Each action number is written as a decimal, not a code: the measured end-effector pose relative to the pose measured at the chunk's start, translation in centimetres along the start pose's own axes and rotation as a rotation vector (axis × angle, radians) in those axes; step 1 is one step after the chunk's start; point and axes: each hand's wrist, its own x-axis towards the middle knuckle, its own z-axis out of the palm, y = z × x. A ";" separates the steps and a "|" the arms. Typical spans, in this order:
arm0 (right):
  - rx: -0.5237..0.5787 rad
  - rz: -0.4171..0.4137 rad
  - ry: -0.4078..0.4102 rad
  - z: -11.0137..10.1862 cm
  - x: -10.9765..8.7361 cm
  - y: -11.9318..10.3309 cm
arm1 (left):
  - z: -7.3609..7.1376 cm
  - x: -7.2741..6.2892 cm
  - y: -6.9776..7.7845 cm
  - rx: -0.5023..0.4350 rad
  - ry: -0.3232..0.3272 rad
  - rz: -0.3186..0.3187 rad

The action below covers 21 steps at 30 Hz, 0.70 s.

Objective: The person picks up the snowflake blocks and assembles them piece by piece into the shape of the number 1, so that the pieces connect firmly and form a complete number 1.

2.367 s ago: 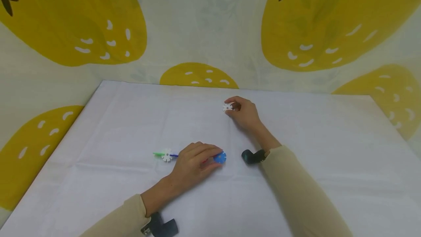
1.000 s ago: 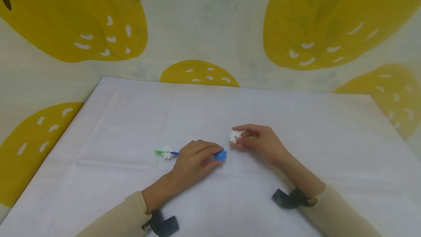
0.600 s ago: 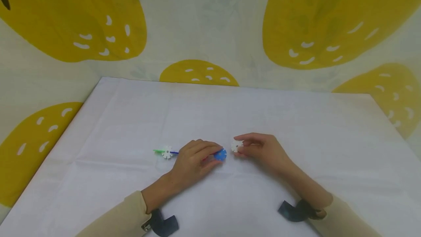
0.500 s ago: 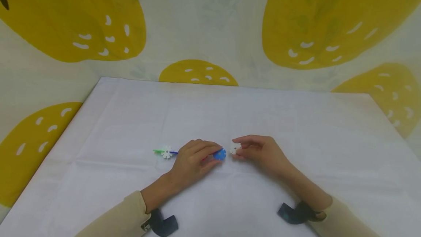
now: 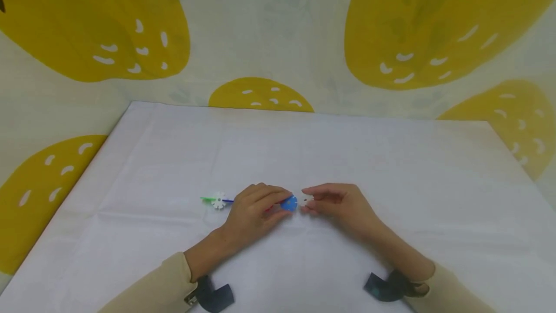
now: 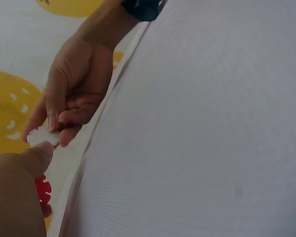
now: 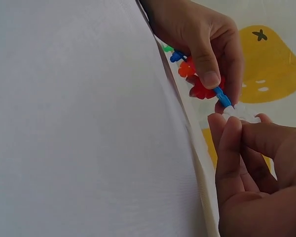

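Note:
In the head view my left hand (image 5: 249,214) grips a chain of notched snowflake discs. A blue disc (image 5: 289,203) sticks out past its fingertips on the right. To its left show a white disc (image 5: 218,201), a green disc (image 5: 207,199) and a dark blue disc (image 5: 228,201). The right wrist view adds a red disc (image 7: 202,90) and an orange disc (image 7: 185,68), partly behind the left hand. My right hand (image 5: 347,206) pinches a loose white disc (image 5: 306,200) at the blue disc's edge. Whether their notches interlock, I cannot tell.
A white cloth (image 5: 391,168) with faint creases covers the table. Behind it hangs a pale backdrop (image 5: 269,37) with large yellow fruit shapes. A dark wrist camera (image 5: 213,296) sits on the left wrist and another wrist camera (image 5: 386,286) on the right.
The right hand has come from the far part of the table toward the left hand, bringing its white disc up to the blue disc. The left hand has stayed nearly still.

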 end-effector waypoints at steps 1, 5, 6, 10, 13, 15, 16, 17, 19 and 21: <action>-0.001 -0.003 0.003 0.0 0.0 0.0 | 0.0 0.0 0.0 -0.001 0.000 0.001; -0.013 -0.006 0.017 0.1 -0.1 0.0 | 0.0 0.1 0.0 -0.004 0.003 0.000; -0.016 -0.010 0.019 0.2 -0.1 0.1 | 0.0 0.1 0.0 -0.005 0.004 -0.001; -0.030 -0.021 0.021 0.3 -0.1 0.0 | 0.0 0.1 0.1 -0.005 0.006 -0.002; -0.082 -0.031 0.029 0.4 -0.2 0.0 | 0.0 0.1 0.1 -0.004 0.006 -0.002; -0.105 -0.029 0.035 0.5 -0.2 0.0 | 0.0 0.1 0.2 -0.003 0.005 -0.001; -0.103 -0.020 0.038 0.5 -0.3 0.1 | 0.0 0.1 0.2 -0.003 0.003 -0.002; -0.090 -0.017 0.036 0.5 -0.3 0.1 | 0.0 0.1 0.2 -0.002 0.002 -0.001; -0.063 -0.009 0.031 0.5 -0.3 0.1 | 0.0 0.1 0.2 0.000 0.001 0.000; -0.044 -0.007 0.020 0.6 -0.2 0.2 | 0.0 0.1 0.2 -0.001 -0.002 0.003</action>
